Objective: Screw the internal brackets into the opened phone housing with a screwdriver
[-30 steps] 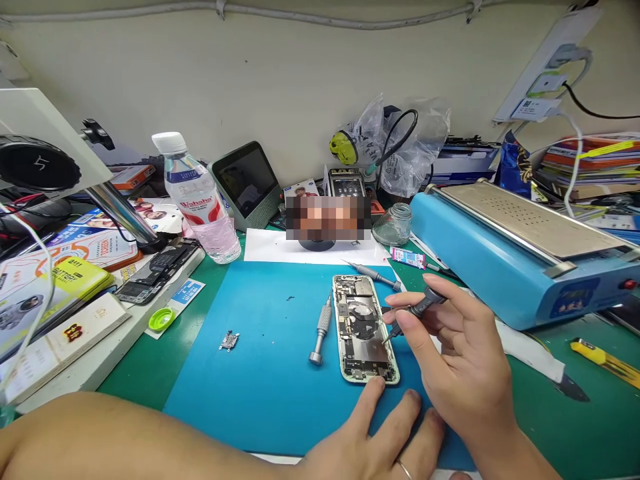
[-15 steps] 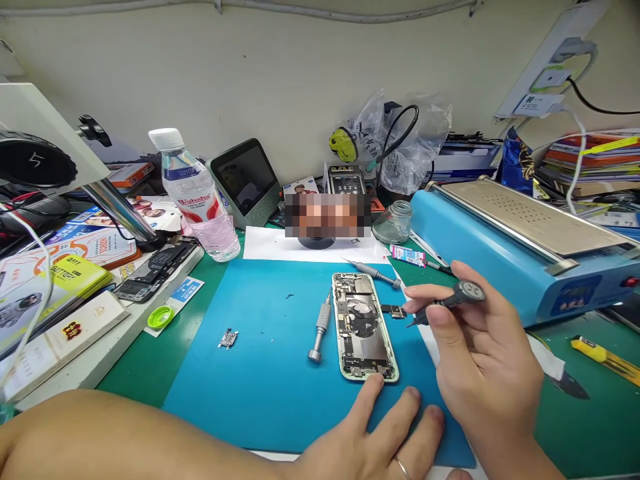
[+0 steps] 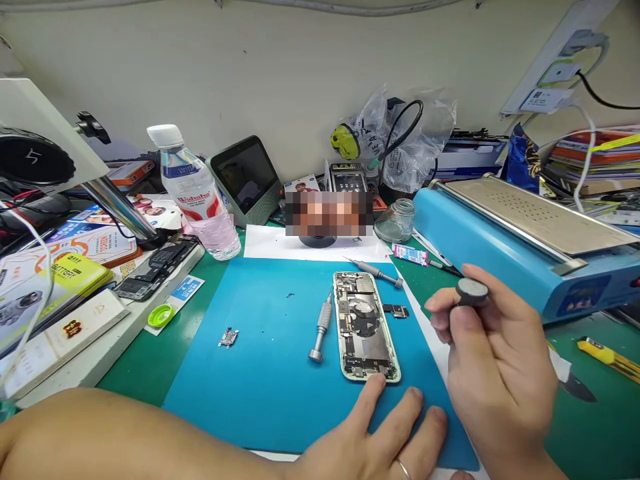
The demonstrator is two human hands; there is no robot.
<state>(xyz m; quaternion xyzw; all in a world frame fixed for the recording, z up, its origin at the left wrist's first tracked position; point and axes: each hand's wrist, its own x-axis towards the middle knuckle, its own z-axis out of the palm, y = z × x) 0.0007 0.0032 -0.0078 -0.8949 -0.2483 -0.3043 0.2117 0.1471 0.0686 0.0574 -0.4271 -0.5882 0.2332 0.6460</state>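
An opened phone [image 3: 367, 363] lies on the blue mat [image 3: 260, 407], its inner parts exposed. My left hand [image 3: 383, 433], with a ring on it, rests flat on the mat, fingers spread, the index fingertip touching the phone's lower edge. Right of the phone, my right hand [image 3: 500, 373] is closed around a dark screwdriver [image 3: 473, 290]; its round cap faces me and the tip is hidden. A silver screwdriver [image 3: 323, 327] lies left of the phone, another silver screwdriver [image 3: 377, 272] beyond it. A small part with a flex cable [image 3: 397, 311] sits beside the phone's right edge.
A small metal part [image 3: 229, 337] and dark bits [image 3: 290, 295] lie on the mat's left. Around it stand a water bottle [image 3: 200, 200], a glass jar [image 3: 396, 221], a blue machine with a metal plate [image 3: 525, 247] and a yellow cutter [image 3: 607, 357].
My right hand has moved right and slightly away from the phone, turning the screwdriver so its cap points up and towards me. My left hand stays at the phone's lower edge.
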